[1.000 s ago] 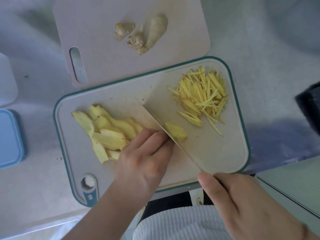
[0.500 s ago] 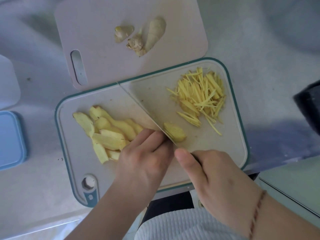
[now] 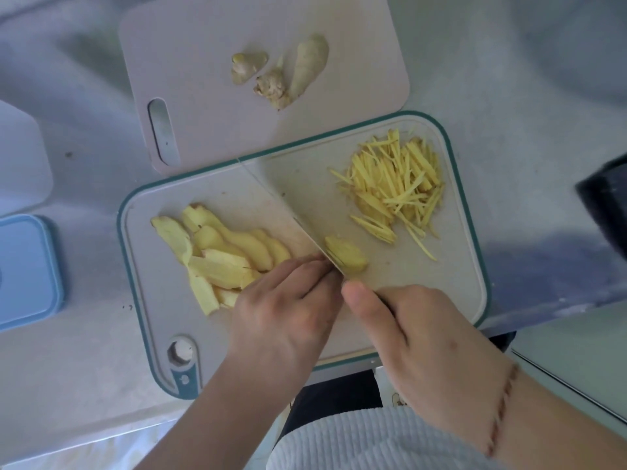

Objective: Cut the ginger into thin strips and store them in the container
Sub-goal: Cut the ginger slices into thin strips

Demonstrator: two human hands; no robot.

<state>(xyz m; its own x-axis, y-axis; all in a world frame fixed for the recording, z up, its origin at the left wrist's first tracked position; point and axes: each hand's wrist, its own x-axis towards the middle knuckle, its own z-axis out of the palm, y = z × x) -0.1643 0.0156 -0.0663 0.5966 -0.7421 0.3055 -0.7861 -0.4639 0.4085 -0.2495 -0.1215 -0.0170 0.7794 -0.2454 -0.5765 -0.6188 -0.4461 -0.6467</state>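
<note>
Both hands, the left hand [image 3: 288,310] and the right hand [image 3: 427,337], are bare, with bare forearms and no sleeves showing. A thin braided reddish-brown string bracelet [image 3: 502,412] circles the right wrist. Below, a white ribbed garment [image 3: 356,442] covers the person's front
</note>
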